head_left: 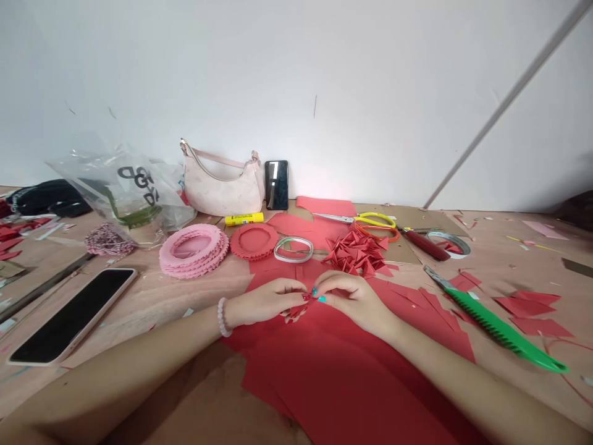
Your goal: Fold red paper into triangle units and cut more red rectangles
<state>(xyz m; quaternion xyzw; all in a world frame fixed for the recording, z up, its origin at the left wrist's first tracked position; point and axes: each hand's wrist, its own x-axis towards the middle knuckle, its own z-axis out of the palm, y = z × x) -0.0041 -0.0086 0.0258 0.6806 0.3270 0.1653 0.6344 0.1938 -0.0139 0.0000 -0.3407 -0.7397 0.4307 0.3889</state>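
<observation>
My left hand [264, 301] and my right hand [347, 298] meet above the red paper, their fingertips pinching a small folded piece of red paper [306, 297]. The fingers hide most of that piece. Beneath both hands lie overlapping sheets of red paper [343, 383], with a few small red scraps [294, 313] just under my left fingers. Beyond my hands are a heap of folded red paper triangles [356, 253], a red scalloped paper ring [254, 241], and a stack of pink scalloped paper rings [193, 250]. A beaded bracelet [223, 317] circles my left wrist.
On the wooden table [152, 290] are a black-screened smartphone [71, 316], yellow-handled scissors [356, 219], a glue stick [244, 219], a tape roll [293, 249], and a green serrated plastic cutter [498, 324]. A handbag [221, 185] and plastic bag [123, 191] stand behind, against a white wall [296, 74].
</observation>
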